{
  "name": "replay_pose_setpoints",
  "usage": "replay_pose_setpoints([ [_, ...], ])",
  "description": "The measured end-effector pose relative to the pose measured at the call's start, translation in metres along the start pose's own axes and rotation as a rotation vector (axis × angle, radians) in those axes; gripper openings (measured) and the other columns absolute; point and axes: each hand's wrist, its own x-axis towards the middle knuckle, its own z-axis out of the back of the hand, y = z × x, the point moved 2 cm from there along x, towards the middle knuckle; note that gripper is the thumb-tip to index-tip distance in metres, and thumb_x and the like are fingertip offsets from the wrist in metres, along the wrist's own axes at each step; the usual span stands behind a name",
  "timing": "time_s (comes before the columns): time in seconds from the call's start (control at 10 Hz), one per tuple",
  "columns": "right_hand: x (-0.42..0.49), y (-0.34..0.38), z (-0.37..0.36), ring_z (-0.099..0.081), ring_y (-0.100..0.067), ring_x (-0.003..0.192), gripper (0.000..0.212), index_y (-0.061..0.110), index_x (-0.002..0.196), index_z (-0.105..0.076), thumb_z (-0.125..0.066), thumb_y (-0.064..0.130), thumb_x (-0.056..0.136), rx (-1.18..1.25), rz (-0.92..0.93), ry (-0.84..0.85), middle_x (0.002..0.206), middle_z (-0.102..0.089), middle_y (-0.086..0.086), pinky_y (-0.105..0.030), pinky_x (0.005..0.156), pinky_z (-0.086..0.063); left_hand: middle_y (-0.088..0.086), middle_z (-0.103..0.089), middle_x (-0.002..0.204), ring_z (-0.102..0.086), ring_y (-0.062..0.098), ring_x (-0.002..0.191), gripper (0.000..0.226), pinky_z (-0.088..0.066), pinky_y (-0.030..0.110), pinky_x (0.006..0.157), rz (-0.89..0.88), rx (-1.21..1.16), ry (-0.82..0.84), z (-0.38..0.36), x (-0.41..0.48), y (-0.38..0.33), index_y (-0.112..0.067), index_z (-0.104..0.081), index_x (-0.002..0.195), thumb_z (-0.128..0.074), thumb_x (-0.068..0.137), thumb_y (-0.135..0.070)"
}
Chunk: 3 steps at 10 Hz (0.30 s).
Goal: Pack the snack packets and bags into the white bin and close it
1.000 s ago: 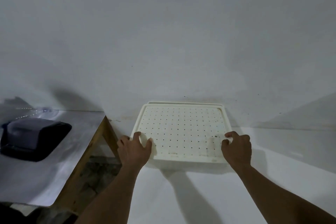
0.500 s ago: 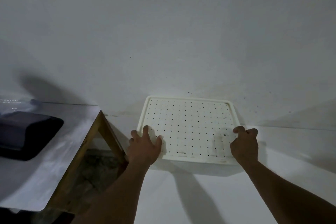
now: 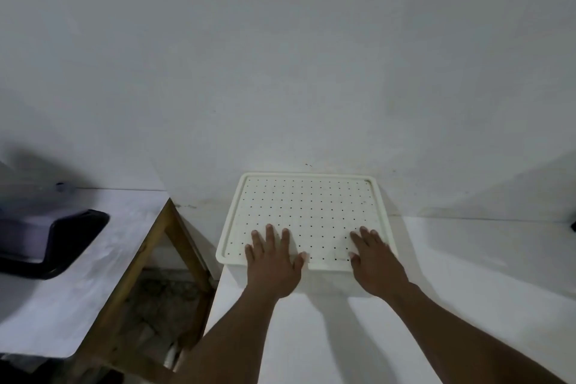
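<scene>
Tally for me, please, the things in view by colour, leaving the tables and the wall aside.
White: 2, the perforated lid and the bin under it.
Black: 1, the tray on the side table.
Total: 3.

White surface (image 3: 436, 305), lower centre and right of frame: carries the white bin (image 3: 330, 280), standing against the wall with its perforated lid (image 3: 308, 209) on top. Second table (image 3: 78, 274), lower left: pale top, wooden frame (image 3: 184, 246). On it, at the left edge of frame, a dark object (image 3: 53, 243), identity unclear. A gap separates the two surfaces.
</scene>
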Motion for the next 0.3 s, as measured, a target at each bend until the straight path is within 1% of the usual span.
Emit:
replay_pose_setpoints([
  [0.1, -0.015, -0.004, 0.025, -0.036, -0.019, 0.141, 0.043, 0.022, 0.139, -0.049, -0.043, 0.030, 0.097, 0.130, 0.032, 0.095, 0.151, -0.042, 0.002, -0.031, 0.113, -0.031, 0.010, -0.009, 0.163, -0.006, 0.044, 0.148, 0.066, -0.020, 0.056, 0.117, -0.074, 0.011, 0.091, 0.011, -0.010, -0.025, -0.027, -0.024, 0.151, -0.038, 0.094, -0.056],
  [0.2, -0.027, -0.018, 0.052, -0.062, -0.017, 0.107, 0.026, 0.026, 0.101, -0.069, -0.046, 0.025, 0.088, 0.177, 0.042, 0.131, 0.116, -0.067, 0.006, -0.030, 0.091, -0.050, 0.002, -0.042, 0.149, -0.037, 0.029, 0.139, 0.053, -0.039, 0.044, 0.110, -0.089, -0.112, 0.184, 0.025, -0.015, -0.050, -0.026, -0.049, 0.138, -0.053, 0.090, -0.048],
  [0.3, -0.035, -0.040, 0.076, -0.062, -0.015, 0.106, 0.022, 0.028, 0.098, -0.069, -0.051, 0.027, 0.087, 0.241, 0.062, 0.138, 0.117, -0.066, 0.006, -0.029, 0.092, -0.050, 0.000, -0.057, 0.137, -0.055, 0.020, 0.125, 0.052, -0.044, 0.041, 0.106, -0.111, -0.195, 0.210, 0.040, -0.019, -0.082, -0.030, -0.054, 0.131, -0.058, 0.084, -0.050],
])
